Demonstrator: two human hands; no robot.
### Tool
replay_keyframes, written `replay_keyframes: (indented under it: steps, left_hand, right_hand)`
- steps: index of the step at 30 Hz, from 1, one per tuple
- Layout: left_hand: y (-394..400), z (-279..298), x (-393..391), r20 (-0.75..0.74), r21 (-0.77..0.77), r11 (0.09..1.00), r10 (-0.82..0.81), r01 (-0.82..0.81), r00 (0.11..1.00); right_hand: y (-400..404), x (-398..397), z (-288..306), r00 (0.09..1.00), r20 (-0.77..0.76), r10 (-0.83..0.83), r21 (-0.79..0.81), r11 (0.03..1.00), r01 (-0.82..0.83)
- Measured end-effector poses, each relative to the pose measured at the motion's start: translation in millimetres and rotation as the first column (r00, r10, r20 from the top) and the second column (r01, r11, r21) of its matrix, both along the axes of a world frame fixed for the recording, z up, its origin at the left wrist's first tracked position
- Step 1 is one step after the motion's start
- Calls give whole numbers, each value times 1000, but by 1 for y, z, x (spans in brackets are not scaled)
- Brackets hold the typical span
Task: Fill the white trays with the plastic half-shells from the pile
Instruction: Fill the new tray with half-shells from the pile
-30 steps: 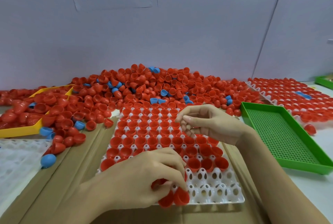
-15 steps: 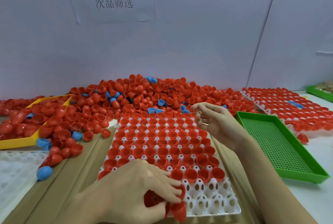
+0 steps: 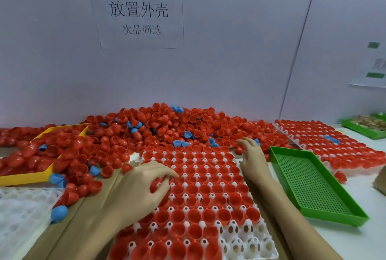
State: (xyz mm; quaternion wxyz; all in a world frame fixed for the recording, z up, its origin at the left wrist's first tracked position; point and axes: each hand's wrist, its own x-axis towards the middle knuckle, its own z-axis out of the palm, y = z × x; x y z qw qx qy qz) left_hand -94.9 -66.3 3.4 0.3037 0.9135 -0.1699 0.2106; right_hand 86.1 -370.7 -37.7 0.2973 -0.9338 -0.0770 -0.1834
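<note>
Resting on the red shells in the white tray [image 3: 246, 245], the left hand [image 3: 144, 188] has its fingers spread and a little bent over the cups. I cannot tell if it holds a shell under its fingers. The right hand [image 3: 251, 155] reaches to the far edge of the tray, where the big pile of half-shells [image 3: 163, 128] begins. Its fingers are stretched out and touch the shells at the edge of the pile; it grips nothing that I can see.

Most cups in the tray hold a red half-shell [image 3: 208, 213] with the open side up. A few cups at the near right corner show bare white. The pile is mostly red, with some blue shells [image 3: 188, 134] mixed in.

Just right of the tray lies a green tray [image 3: 313, 186] with small holes. Past it sits another tray full of red shells [image 3: 325, 144]. On the left a yellow tray [image 3: 25, 178] holds more red shells, and a white tray with bare cups [image 3: 23, 213] lies near it. A paper sign [image 3: 137, 15] hangs on the wall behind.
</note>
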Motion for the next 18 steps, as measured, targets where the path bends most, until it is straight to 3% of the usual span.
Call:
replay_keyframes:
  steps: [3,8,12,18]
  left_hand:
    - [19,-9,13,48,6,993,116,-116,992]
    - [26,-15,17,110,23,989,144,-147,984]
    - [22,-9,13,132,36,991,121,-127,984]
    - [9,-2,6,144,48,996,72,-79,987]
  right_hand:
    - [9,13,6,987,-155,36,-112,992,-54]
    - [14,34,30,940,-341,8,-324,938,-125]
    - [11,26,26,985,-173,-1,-215,976,-37]
    - [6,1,14,999,8,50,21,999,-50]
